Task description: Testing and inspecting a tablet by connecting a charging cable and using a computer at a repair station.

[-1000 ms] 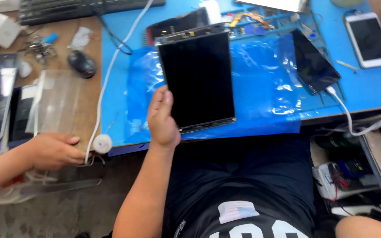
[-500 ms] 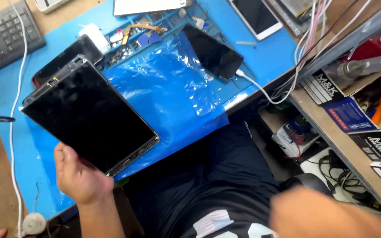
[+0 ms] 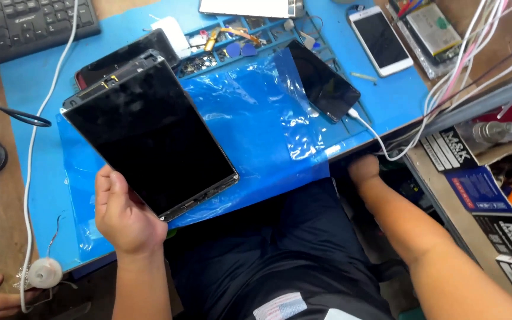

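Tablet in hand, bench work not visibly begun.
Left hand (image 3: 124,214) grips the black tablet (image 3: 149,135) by its near edge, tilted over the blue plastic sheet (image 3: 256,124). Right hand (image 3: 364,169) reaches under the table edge (image 3: 410,115); fingers hidden, cannot tell. Tablet looks unopened.

Black tablet (image 3: 149,133) – dark screen up, tilted, above blue mat

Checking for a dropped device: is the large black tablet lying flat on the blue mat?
No, the left hand holds the large black tablet by its lower edge, tilted above the blue mat.
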